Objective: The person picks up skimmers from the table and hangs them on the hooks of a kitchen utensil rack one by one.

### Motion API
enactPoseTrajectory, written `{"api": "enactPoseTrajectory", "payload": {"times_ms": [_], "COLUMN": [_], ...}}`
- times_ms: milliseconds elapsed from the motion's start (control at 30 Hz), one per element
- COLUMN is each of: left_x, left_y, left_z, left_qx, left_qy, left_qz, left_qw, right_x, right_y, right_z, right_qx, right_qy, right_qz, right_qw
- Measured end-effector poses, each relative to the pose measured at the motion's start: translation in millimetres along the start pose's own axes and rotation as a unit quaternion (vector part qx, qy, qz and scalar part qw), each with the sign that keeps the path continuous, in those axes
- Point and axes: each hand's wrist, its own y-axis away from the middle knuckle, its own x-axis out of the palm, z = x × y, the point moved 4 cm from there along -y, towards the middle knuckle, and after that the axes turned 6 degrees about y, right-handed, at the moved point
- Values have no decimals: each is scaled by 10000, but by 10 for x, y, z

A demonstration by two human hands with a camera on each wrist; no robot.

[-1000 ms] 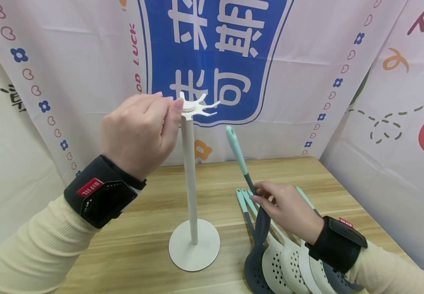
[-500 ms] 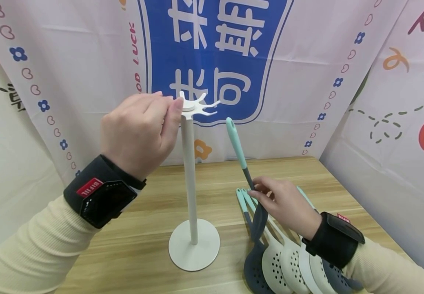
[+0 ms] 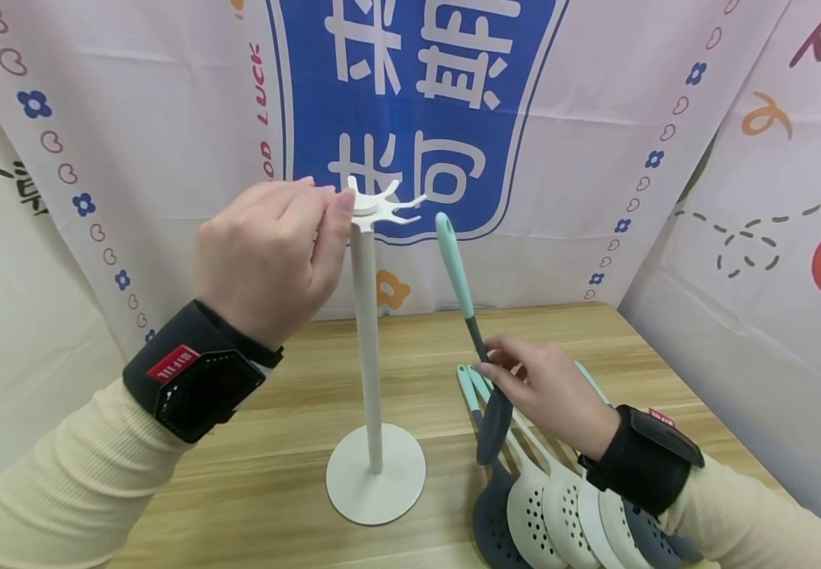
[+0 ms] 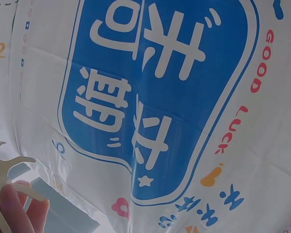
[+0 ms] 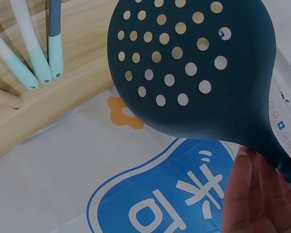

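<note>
Nearest me, lower R of the head cam, a row of other utensils point(image 3: 559, 484), white and dk grey, lies on the counter point(image 3: 261, 466), partly behind the R wrist. Progress IMO: early; 1 pc is up, the rest still lie there, and I see none on the prongs point(image 3: 387, 211). My R hand point(image 3: 548, 387) pinches the slotted skimmer point(image 5: 203, 116) by its neck, just above the row; can't tell if its head touches. It looks dk grey w/ rows of round holes, clean AFAICT, mint handle up and tilted L, hanging hole at the tip. A bit farther, the white stand point(image 3: 366, 348) is upright on its round base, my L hand point(image 3: 275, 253) curled round its top, hiding some prongs. Behind all that, a printed cloth point(image 3: 190, 95) w/ a blue panel.
</note>
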Motion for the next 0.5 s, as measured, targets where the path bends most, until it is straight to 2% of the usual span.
{"api": "enactPoseTrajectory", "payload": {"times_ms": [500], "left_x": [5], "left_y": [-3], "left_z": [0], "left_qx": [0], "left_qy": [26], "left_qz": [-23], "left_qw": [10000], "right_x": [-30], "right_y": [-76], "right_z": [52], "right_qx": [-56], "right_qy": [-103], "right_qz": [-56], "right_qw": [9999]}}
